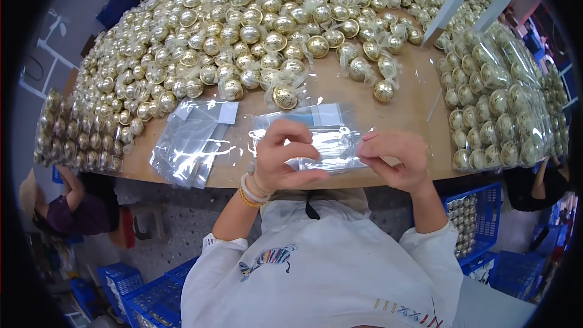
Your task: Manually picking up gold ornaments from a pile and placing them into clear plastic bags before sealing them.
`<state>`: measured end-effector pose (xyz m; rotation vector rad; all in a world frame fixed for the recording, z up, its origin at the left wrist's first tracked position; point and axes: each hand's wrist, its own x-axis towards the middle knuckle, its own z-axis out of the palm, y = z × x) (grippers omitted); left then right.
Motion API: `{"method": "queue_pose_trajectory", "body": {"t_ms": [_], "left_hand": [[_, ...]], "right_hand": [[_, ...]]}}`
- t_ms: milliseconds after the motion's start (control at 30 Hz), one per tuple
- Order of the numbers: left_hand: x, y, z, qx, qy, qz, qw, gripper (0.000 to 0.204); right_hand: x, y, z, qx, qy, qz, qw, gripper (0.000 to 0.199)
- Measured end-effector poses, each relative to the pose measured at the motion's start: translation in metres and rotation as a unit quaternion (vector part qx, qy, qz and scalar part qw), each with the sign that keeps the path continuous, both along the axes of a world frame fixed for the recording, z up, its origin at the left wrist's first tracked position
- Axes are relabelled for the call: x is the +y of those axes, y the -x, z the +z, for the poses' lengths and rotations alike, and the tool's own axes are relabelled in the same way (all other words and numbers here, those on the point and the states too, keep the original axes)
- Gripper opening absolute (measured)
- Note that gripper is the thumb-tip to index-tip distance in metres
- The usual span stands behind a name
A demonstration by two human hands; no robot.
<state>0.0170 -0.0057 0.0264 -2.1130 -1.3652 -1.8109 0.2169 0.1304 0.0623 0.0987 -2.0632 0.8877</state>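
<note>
A clear plastic bag [337, 144] lies flat on the brown tabletop in front of me, with a pale label at its far end. My right hand [398, 155] pinches the bag's right edge between thumb and fingertips. Over the bag's left part is my left hand [284, 159], thumb and curled fingers apart, with nothing seen between them. To the left rests a stack of more clear bags [189, 143], also with a pale label. Beyond the bags, a shiny gold ball [285, 96] with a sheer ribbon lies closest to my hands.
A large heap of gold balls [243, 30] covers the far side of the table. Bagged balls stand in rows at right [499, 118] and left [79, 140]. White posts [452, 6] rise at the far right. Blue crates [486, 218] are on the floor; other people sit at both sides.
</note>
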Motion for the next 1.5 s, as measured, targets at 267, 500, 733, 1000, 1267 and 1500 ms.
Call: {"method": "queue_pose_trajectory", "body": {"t_ms": [267, 500, 733, 1000, 1267, 1500], "left_hand": [[0.006, -0.023, 0.035, -0.067, 0.224, -0.008, 0.972, 0.009], [0.013, -0.029, 0.028, -0.146, 0.182, 0.035, 0.972, 0.003], [-0.004, -0.019, 0.006, 0.034, 0.063, 0.0, 0.997, 0.017], [-0.022, -0.014, -0.012, 0.161, 0.036, 0.02, 0.986, 0.045], [-0.035, -0.006, -0.023, -0.292, 0.08, 0.245, 0.921, 0.036], [-0.061, -0.01, -0.085, -0.149, 0.243, 0.412, 0.866, 0.039]], "right_hand": [[-0.007, -0.007, 0.032, -0.223, 0.019, -0.045, 0.974, 0.018], [-0.019, 0.002, 0.008, -0.099, -0.214, -0.15, 0.96, 0.022], [-0.006, -0.001, 0.032, -0.249, -0.057, -0.059, 0.965, 0.018], [-0.018, -0.016, -0.011, -0.107, -0.23, -0.052, 0.966, 0.04], [0.09, 0.016, -0.087, -0.177, 0.125, -0.477, 0.852, 0.063], [0.062, -0.024, -0.091, -0.267, 0.019, -0.462, 0.845, 0.048]]}}
